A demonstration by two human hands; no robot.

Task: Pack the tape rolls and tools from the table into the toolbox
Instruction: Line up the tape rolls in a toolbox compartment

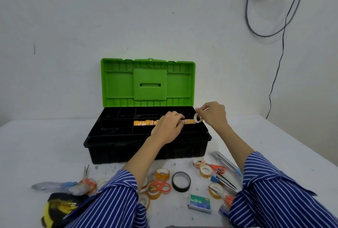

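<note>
Clear tape roll [198, 118] pinched by right hand [214, 113] over toolbox [146, 147].

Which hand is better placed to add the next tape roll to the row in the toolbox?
Right. The right hand already pinches a tape roll beside the row's end in the toolbox, while the left hand rests on the row of rolls.

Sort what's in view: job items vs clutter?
Job: toolbox; row of tape rolls in its tray; clear roll held by right hand; left hand on the row; black tape roll; orange scissors.
Lying about: staple box; wall cables; black-yellow bag.
</note>
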